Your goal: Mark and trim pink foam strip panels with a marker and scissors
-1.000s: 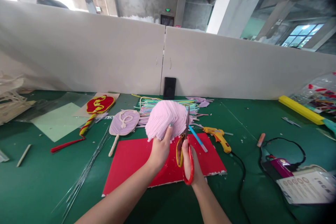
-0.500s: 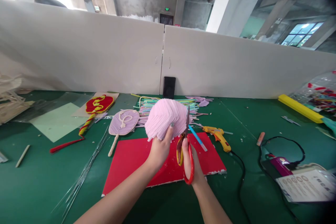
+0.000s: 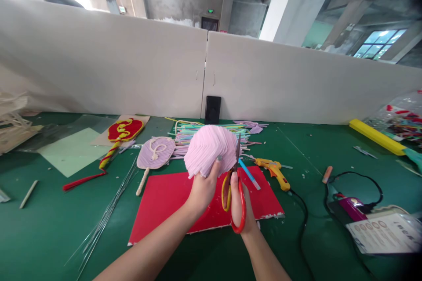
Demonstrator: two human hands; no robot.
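Note:
A pink fan-shaped piece [image 3: 209, 149], built of fuzzy strips side by side, is gripped by my left hand [image 3: 206, 186] at its lower edge, thumb on the near face. My right hand [image 3: 242, 204] is closed on scissors [image 3: 238, 162] with red and yellow handles. The blades point upward along the piece's right edge; whether they are cutting into it I cannot tell. Below both hands lies a red board [image 3: 165, 202] with pale bits on it. Just right of the scissors a blue pen [image 3: 249, 174] rests on the board.
Left of the board are a lilac fan [image 3: 156, 153], a red and yellow fan [image 3: 124, 129] and thin wires [image 3: 108, 219]. A yellow glue gun [image 3: 273, 171] with a black cord lies right. Pipe cleaners [image 3: 184, 132] and an upright phone [image 3: 212, 109] are behind, before a partition [image 3: 132, 66].
Both hands, with the pink piece and the scissors, have shifted slightly to the right. The scissor handles look a little farther apart. Things on the table stay put.

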